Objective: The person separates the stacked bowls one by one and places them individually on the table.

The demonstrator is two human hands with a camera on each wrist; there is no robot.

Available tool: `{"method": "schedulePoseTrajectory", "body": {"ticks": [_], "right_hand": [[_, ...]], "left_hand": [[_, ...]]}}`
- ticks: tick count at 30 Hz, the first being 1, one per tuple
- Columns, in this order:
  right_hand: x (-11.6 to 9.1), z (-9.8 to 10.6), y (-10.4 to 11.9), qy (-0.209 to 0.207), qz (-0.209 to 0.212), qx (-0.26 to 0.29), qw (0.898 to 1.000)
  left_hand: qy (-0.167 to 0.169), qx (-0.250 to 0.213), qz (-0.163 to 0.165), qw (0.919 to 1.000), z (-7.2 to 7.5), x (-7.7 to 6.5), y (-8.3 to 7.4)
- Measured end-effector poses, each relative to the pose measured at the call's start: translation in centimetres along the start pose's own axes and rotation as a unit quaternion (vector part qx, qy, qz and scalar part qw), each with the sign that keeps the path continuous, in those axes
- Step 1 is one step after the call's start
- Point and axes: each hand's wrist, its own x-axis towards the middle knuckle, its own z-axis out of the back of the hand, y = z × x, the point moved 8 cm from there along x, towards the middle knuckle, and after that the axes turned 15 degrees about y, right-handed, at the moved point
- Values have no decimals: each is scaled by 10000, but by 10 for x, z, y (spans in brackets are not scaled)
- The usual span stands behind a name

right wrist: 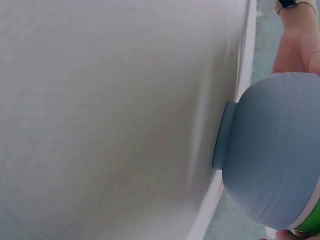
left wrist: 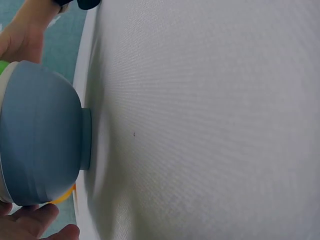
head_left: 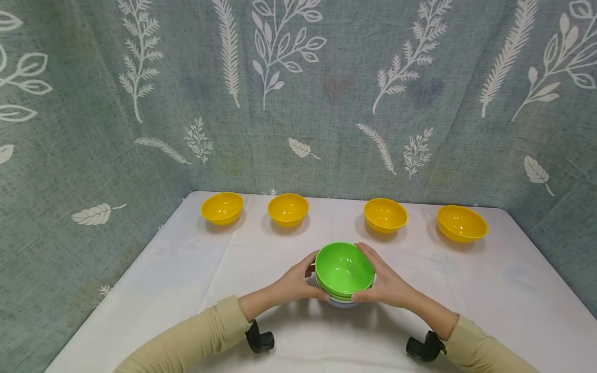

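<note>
A stack of nested bowls is held between both hands near the middle of the table. Its top is a bright green bowl, with more green rims just below. At the bottom is a blue-grey bowl with a pale rim, whose foot points down at the tabletop; whether it touches the cloth I cannot tell. My left hand grips the stack's left side, thumb towards me. On the right side my right hand grips it likewise, fingers around the far side. The stack's inner bowls are mostly hidden.
Along the back edge of the white-covered table stand yellow bowls: one far left, another left of centre, a third right of centre, and one far right. A leaf-patterned grey-green curtain rises behind.
</note>
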Motion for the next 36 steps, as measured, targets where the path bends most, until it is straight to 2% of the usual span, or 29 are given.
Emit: {"method": "schedulePoseTrajectory", "body": {"ticks": [12,22,36], "right_hand": [[-2,8,5,-172,51,67,9998],[-11,32,9,-516,-8,13,9987],[-35,68,10,-911,-486,-188,9945]], "left_hand": [[-15,-194,-60,9998,0,0,-1],[18,-152,-74,9999,1,0,-2],[57,-225,-61,9997,0,0,-4]]}}
